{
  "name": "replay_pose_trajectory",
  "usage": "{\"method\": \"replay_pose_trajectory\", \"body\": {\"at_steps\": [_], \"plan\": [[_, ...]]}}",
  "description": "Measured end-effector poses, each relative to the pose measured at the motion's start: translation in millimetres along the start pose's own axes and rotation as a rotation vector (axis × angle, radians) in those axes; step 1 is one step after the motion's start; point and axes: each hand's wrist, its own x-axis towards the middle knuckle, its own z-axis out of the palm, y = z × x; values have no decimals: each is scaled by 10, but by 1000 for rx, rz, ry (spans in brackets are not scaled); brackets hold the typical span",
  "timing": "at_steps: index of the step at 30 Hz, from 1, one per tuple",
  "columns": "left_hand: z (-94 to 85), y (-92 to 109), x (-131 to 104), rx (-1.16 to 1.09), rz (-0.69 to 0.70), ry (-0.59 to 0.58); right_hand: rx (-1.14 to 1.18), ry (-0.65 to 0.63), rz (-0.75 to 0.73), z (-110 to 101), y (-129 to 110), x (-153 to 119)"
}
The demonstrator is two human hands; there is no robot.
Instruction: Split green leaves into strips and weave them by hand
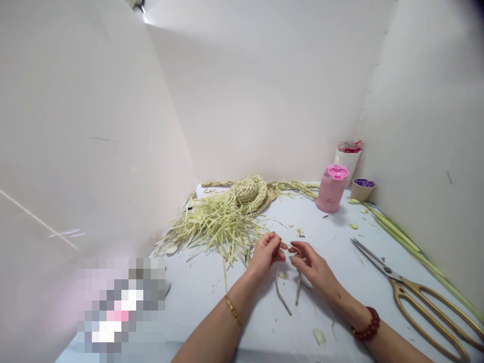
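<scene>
My left hand (266, 253), with a gold bracelet at the wrist, pinches a thin strand low in the middle of the view. Close to its right, my right hand (307, 261) has its fingers bent round the same thin strand. Dark red beads circle the right wrist. Below the hands, thin dry strips (282, 295) hang or lie over the table; I cannot tell whether they join the held strand. Behind my left hand lies a loose heap of pale green straw (215, 224), with a coiled straw braid (247, 190) at its back.
Large gold-handled scissors (397, 282) lie at the right, blades pointing back left. Beyond are a pink bottle (330, 191), a white cup (347, 162), a small beige cup (363, 192) and long green stalks (416, 252). Walls enclose the table (196, 287); a blurred patch covers the lower left.
</scene>
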Motion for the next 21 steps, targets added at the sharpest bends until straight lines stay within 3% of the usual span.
{"method": "replay_pose_trajectory", "body": {"at_steps": [4,9,12,14,17,21], "plan": [[54,21,-41,140,23,-40,152,-89,93,-14,-32,34],[-10,61,12,225,45,149,403,-95,301,-230,-92,102],[-55,73,32,385,102,214,589,-83,340,-416,-62,162],[-48,63,5,570,164,154,726,-22,329,-512,-3,205],[17,18,-90,838,190,-77,902,88,353,-599,110,259],[117,-28,-215,879,64,-277,1003,213,386,-644,202,284]]}}
